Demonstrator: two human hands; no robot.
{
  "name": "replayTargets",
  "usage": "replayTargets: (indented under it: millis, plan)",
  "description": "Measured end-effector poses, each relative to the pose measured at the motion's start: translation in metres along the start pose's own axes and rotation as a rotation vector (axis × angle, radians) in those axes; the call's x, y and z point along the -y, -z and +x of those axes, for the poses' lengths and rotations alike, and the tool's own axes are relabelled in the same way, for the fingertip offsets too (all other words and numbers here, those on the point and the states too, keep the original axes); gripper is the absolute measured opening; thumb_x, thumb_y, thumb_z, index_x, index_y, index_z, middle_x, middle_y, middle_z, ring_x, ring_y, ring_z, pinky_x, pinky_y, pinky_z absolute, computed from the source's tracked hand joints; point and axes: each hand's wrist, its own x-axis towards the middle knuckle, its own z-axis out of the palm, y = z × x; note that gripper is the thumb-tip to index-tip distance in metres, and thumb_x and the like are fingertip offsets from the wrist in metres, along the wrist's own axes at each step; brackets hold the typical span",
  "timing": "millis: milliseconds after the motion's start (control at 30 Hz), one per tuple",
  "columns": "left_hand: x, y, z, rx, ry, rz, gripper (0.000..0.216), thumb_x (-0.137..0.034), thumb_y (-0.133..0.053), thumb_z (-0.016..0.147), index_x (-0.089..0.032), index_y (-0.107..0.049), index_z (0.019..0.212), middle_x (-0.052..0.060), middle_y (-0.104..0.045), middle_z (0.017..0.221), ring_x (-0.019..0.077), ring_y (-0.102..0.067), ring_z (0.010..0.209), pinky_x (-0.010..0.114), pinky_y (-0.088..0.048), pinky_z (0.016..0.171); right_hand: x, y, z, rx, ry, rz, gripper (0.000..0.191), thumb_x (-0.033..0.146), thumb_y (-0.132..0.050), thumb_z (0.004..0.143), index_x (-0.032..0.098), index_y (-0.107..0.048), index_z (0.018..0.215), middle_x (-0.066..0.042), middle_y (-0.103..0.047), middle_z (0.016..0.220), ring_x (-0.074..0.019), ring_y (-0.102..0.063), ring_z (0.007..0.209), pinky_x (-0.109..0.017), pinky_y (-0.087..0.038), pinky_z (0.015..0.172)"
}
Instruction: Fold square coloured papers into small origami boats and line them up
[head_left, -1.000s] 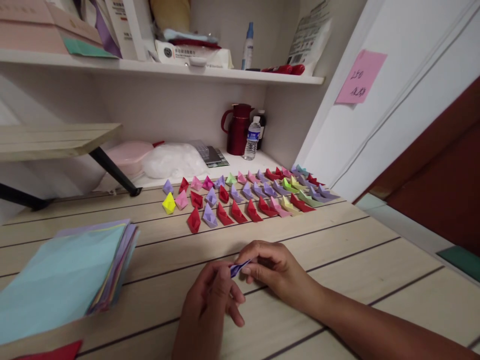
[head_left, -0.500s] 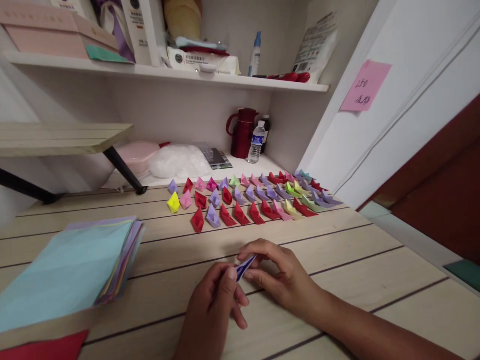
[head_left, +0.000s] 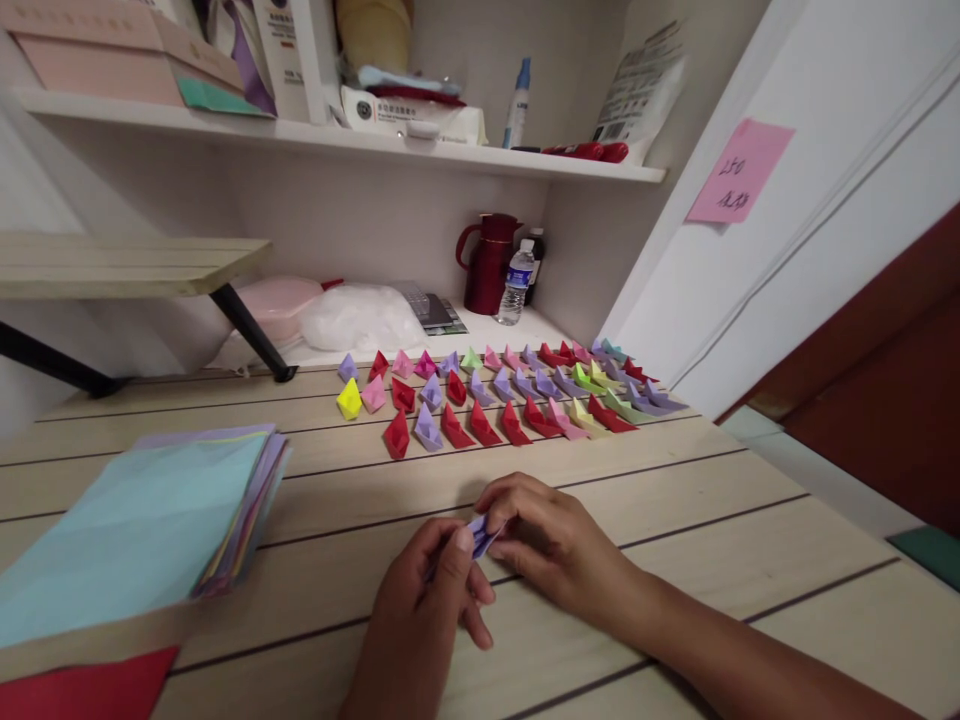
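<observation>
Open tabletop [head_left: 750, 525] rightward, paper boats [head_left: 485, 426] beyond, paper stack [head_left: 150, 525] left

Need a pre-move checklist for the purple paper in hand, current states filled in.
1. Left hand holding the purple paper: ok, thumb and fingers on it.
2. Right hand at the paper: ok, fingers right at it; full pinch not clear.
3. Folds lined up: cannot tell, fingers cover much of it.
4. Paper boats apart from both hands: ok, farther back on the table.
5. Paper stack squared: not ok, edges uneven.

Folded paper [head_left: 482, 539] — before boats [head_left: 481, 391]
</observation>
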Motion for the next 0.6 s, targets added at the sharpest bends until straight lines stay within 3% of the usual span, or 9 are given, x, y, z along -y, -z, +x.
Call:
replayTargets:
  millis: [200, 367, 467, 533, 600]
  plan:
    - [-0.001, -0.001, -0.001, -0.038, -0.013, -0.051, 0.044, -0.06, -0.056, 0.081, -0.017, -0.063, 0.085, -0.002, -0.063, 0.057, 0.0084, -0.054, 0.037, 0.022, -0.04, 0.046, 0.0, 0.001, -0.003, 0.003, -0.141, -0.032, 0.009, 0.016, -0.067, 0.084, 0.02, -0.059, 0.083, 0.0, -0.061, 0.074, -0.0123, -0.054, 0.064, -0.021, -0.042, 0.06]
    - [-0.001, 0.003, -0.001, -0.227, -0.031, -0.074, 0.056, -0.066, -0.046, 0.085, -0.021, -0.057, 0.116, -0.001, -0.064, 0.065, 0.0172, -0.064, 0.053, 0.035, -0.053, 0.065, 0.002, 0.005, -0.002, 0.032, -0.282, 0.16, 0.009, 0.024, -0.063, 0.089, 0.019, -0.058, 0.084, 0.002, -0.061, 0.067, -0.0109, -0.052, 0.058, -0.02, -0.041, 0.055]
    - [-0.001, 0.007, 0.002, -0.327, -0.194, 0.096, 0.051, -0.058, -0.05, 0.086, -0.025, -0.051, 0.125, 0.004, -0.064, 0.091, 0.0203, -0.066, 0.077, 0.037, -0.053, 0.073, 0.001, 0.011, 0.001, 0.021, -0.327, 0.236, 0.011, 0.027, -0.059, 0.092, 0.018, -0.058, 0.085, 0.001, -0.062, 0.068, -0.0121, -0.056, 0.06, -0.021, -0.044, 0.059]
    - [0.0, 0.009, 0.006, -0.377, -0.389, 0.257, 0.043, -0.046, -0.056, 0.086, -0.028, -0.05, 0.124, 0.007, -0.054, 0.119, 0.0193, -0.063, 0.089, 0.038, -0.053, 0.078, -0.001, 0.014, 0.003, 0.02, -0.321, 0.24, 0.012, 0.027, -0.056, 0.094, 0.018, -0.058, 0.086, -0.001, -0.063, 0.071, -0.013, -0.058, 0.064, -0.023, -0.045, 0.063]
    - [0.002, 0.011, 0.008, -0.394, -0.541, 0.407, 0.034, -0.033, -0.057, 0.085, -0.029, -0.052, 0.119, 0.007, -0.046, 0.128, 0.0195, -0.059, 0.099, 0.037, -0.053, 0.082, -0.003, 0.016, 0.004, 0.035, -0.307, 0.222, 0.014, 0.027, -0.053, 0.095, 0.018, -0.059, 0.087, -0.001, -0.064, 0.072, -0.0135, -0.059, 0.066, -0.023, -0.046, 0.065]
